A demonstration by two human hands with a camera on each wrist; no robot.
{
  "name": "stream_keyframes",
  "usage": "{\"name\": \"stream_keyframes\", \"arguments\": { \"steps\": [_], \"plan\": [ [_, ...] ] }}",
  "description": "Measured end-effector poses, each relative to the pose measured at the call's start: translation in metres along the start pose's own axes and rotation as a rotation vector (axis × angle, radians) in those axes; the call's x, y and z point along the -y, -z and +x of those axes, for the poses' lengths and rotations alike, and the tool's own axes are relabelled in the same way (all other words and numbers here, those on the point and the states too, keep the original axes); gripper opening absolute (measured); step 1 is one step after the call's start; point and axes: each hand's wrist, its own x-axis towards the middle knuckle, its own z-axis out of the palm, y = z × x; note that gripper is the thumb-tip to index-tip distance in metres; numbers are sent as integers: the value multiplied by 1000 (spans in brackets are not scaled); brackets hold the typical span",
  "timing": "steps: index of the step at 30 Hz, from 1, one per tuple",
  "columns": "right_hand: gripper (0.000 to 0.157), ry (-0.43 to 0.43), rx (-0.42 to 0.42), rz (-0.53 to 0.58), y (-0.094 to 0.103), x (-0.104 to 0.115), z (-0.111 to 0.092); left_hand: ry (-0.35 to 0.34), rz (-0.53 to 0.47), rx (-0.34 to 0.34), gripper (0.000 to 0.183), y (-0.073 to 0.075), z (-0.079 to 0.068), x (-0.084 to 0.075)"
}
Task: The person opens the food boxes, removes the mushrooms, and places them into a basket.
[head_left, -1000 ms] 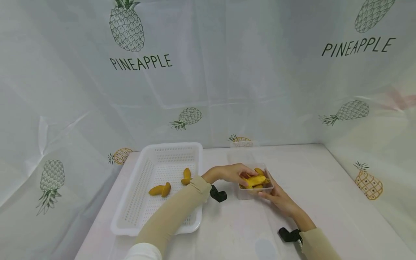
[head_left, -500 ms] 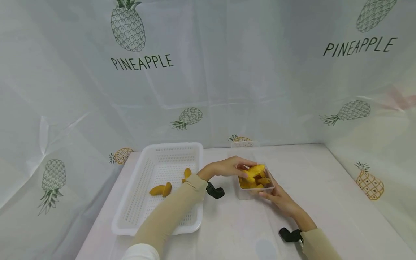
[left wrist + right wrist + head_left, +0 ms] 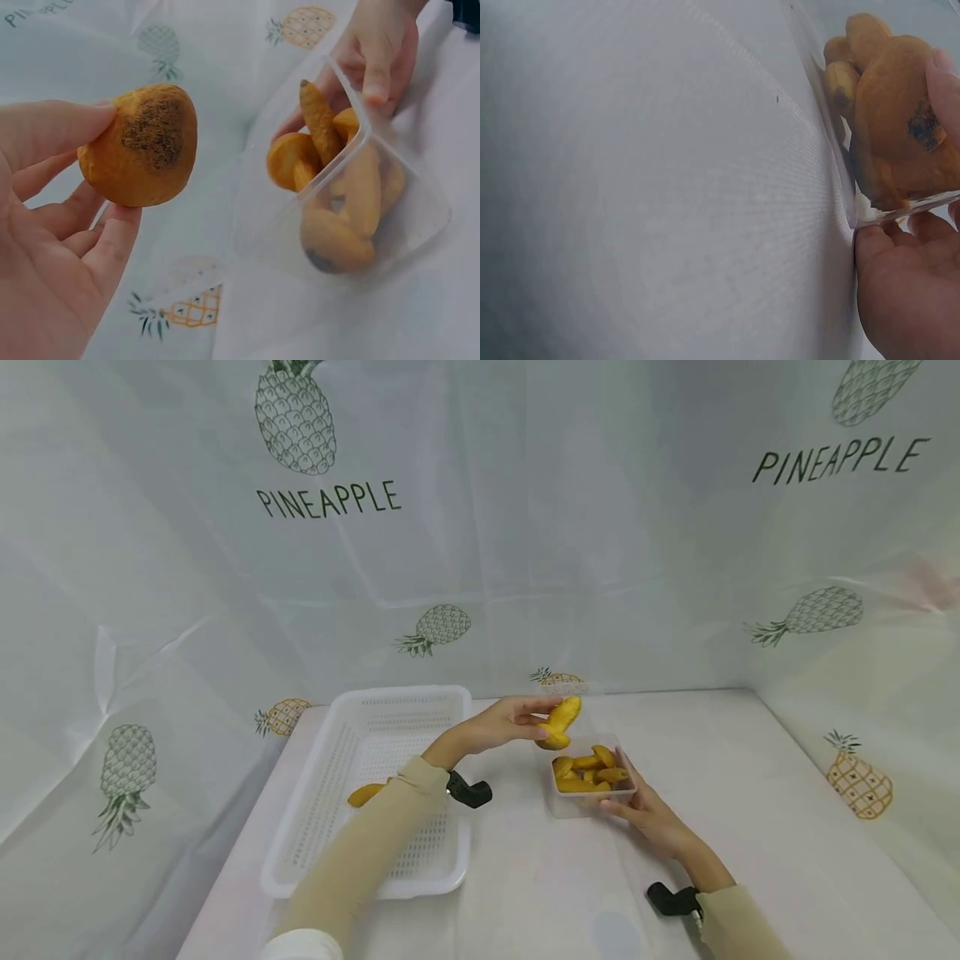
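In the head view my left hand (image 3: pixel 498 724) pinches a yellow mushroom (image 3: pixel 561 723) with a long stem, held above and behind the clear plastic box (image 3: pixel 576 807). The left wrist view shows a dark rough patch on the rounded side of this mushroom (image 3: pixel 142 146), between thumb and fingers. Several more mushrooms (image 3: pixel 588 770) lie heaped inside the box. My right hand (image 3: pixel 656 822) grips the box at its right side, thumb along the front and the other fingers partly hidden behind it. Up close in the right wrist view, mushrooms (image 3: pixel 900 112) press against the clear wall.
A white perforated basket (image 3: pixel 285 860) stands on the left of the table, with a mushroom (image 3: pixel 365 794) in it, partly covered by the left sleeve. A pineapple-print sheet (image 3: pixel 600 527) hangs behind. Black wrist devices (image 3: pixel 470 791) sit on both wrists.
My left hand has lifted the mushroom up out of the box and drawn back to the left with it. The right hand has kept its grip on the box.
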Motion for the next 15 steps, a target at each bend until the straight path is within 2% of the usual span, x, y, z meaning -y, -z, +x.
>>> {"name": "stream_keyframes", "arguments": {
  "steps": [7, 11, 15],
  "plan": [
    [94, 4, 13, 21, 0, -1, 1, 10, -76, -93, 60, 26, -28, -8],
    [95, 7, 13, 21, 0, -1, 1, 30, -53, -144, 60, 41, -45, -10],
    [95, 15, 13, 9, -1, -1, 2, 20, -43, -171, 59, 55, -61, -8]
  ]
}}
